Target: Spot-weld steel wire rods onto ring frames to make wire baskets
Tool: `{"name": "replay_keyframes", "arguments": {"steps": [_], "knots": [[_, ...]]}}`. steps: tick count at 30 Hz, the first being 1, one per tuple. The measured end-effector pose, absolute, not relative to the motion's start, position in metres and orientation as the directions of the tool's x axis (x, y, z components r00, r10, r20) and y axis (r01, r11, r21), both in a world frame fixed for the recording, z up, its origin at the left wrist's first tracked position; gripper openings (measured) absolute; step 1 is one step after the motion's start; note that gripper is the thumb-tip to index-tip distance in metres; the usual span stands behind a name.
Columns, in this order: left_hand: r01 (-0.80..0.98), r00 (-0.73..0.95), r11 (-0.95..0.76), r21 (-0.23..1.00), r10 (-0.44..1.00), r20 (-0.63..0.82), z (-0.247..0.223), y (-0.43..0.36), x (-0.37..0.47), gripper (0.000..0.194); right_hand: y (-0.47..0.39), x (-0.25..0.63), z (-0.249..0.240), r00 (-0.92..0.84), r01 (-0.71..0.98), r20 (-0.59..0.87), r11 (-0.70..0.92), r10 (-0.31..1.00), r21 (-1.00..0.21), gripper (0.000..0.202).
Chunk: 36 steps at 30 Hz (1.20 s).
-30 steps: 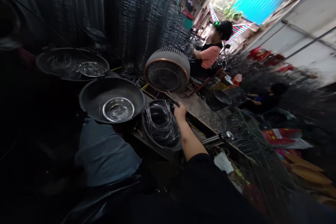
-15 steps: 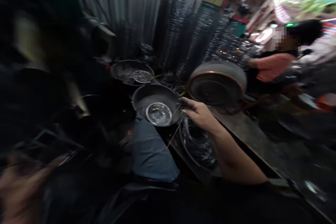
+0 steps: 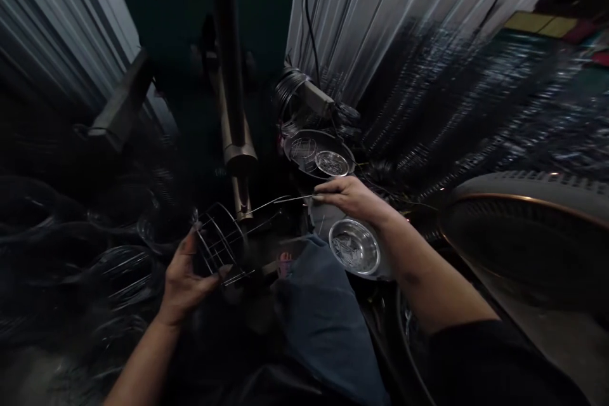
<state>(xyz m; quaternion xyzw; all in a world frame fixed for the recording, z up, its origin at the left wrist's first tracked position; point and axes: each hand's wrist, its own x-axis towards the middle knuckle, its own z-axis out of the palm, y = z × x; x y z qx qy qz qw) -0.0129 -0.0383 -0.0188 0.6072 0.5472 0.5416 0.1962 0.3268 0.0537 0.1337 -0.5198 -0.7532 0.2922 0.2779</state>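
Note:
My left hand (image 3: pixel 183 276) grips a wire basket frame (image 3: pixel 219 238) of thin metal rods, thumb and fingers at its near side. In my right hand (image 3: pixel 345 196), fingers and thumb pinch a thin metal wire (image 3: pixel 292 198) that points left toward a machine's vertical electrode (image 3: pixel 239 165). The wire's far end lies close to the electrode tip; whether they touch I cannot tell. Below my right hand a shiny metal bowl (image 3: pixel 354 246) with small pieces in it sits in a grey pan, partly covered by my forearm. Farther back is another pan (image 3: pixel 304 168) with a second metal bowl (image 3: pixel 332 163).
Wire hoops (image 3: pixel 126 273) pile up at the left. A large round basin (image 3: pixel 528 228) stands tilted at the right. Stacked wire goods (image 3: pixel 451 76) lean by a corrugated metal wall (image 3: pixel 352 13). A coil of wire (image 3: pixel 290 92) hangs behind the pans.
The view has swung left toward the machine. My right hand has carried the wire from the pan to the electrode. My left hand has risen with the wire basket frame.

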Motion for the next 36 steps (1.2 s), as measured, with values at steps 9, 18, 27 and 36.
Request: {"name": "replay_keyframes", "arguments": {"steps": [9,18,27,36], "knots": [[0.298,-0.209,-0.361,0.884,0.878,0.429,-0.023,-0.034,-0.005,0.097,0.073,0.276,0.099,-0.352,0.409,0.029,0.182,0.936,-0.894,0.029],[0.282,-0.223,-0.303,0.910,0.902,0.369,-0.016,-0.028,-0.007,0.100,0.088,0.263,0.093,-0.358,0.307,0.104,0.222,0.928,-0.925,0.027],[0.241,-0.228,-0.251,0.937,0.924,0.306,-0.005,-0.020,-0.002,0.100,0.098,0.257,0.088,-0.372,0.267,0.092,0.202,0.924,-0.942,0.027],[0.212,-0.232,-0.240,0.947,0.929,0.287,-0.010,-0.010,-0.005,0.099,0.109,0.253,0.089,-0.385,0.265,0.036,0.148,0.922,-0.953,0.030]]}}
